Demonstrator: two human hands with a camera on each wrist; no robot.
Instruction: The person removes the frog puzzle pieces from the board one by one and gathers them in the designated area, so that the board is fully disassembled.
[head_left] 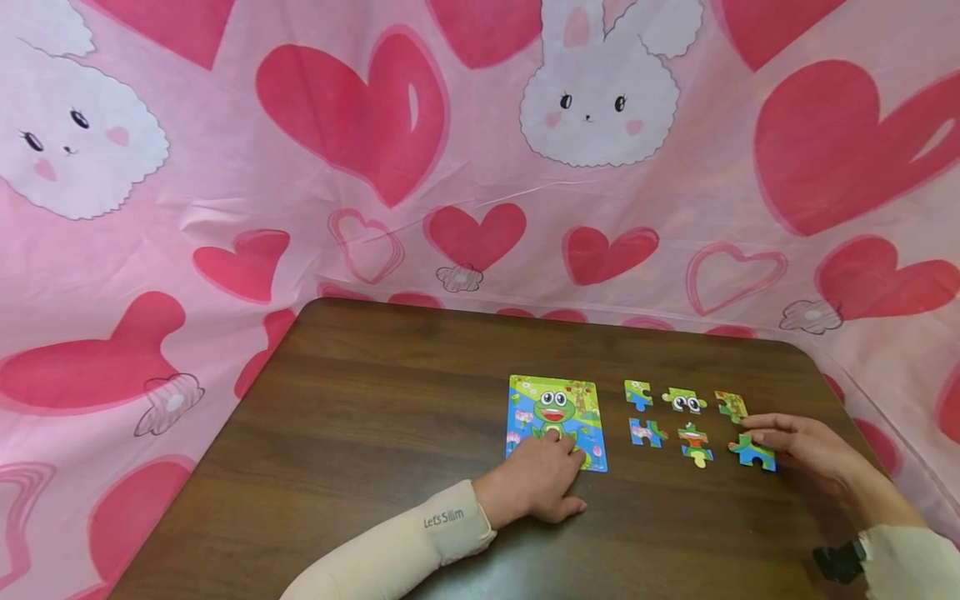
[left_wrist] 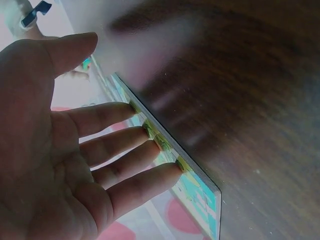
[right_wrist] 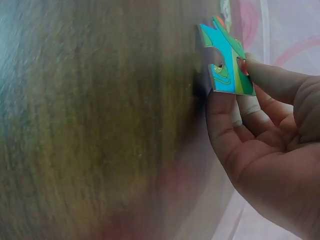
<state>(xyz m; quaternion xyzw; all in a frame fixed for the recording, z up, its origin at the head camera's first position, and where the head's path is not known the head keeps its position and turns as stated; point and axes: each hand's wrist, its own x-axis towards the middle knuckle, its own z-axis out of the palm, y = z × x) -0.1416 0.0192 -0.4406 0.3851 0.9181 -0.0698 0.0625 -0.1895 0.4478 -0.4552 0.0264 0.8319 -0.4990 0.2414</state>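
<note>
My left hand [head_left: 534,479] rests its fingertips on a frog puzzle board [head_left: 525,408], a flat picture of a green frog on blue and green. In the left wrist view its fingers are nearly straight and touch the board's face [left_wrist: 197,192]. My right hand [head_left: 810,454] pinches a blue and green jigsaw piece [head_left: 753,454] between thumb and fingers. That piece [right_wrist: 228,57] looks tilted up from the wood in the right wrist view. Close by lie a green and orange corner piece [head_left: 733,405] and a piece with the frog's mouth [head_left: 696,446].
More loose pieces lie left of my right hand: one with the eyes [head_left: 686,402], a blue-green corner [head_left: 638,395] and one with a pink flower [head_left: 647,432]. The brown wooden table [head_left: 360,417] meets a pink heart-patterned cloth [head_left: 510,183] at its far edge.
</note>
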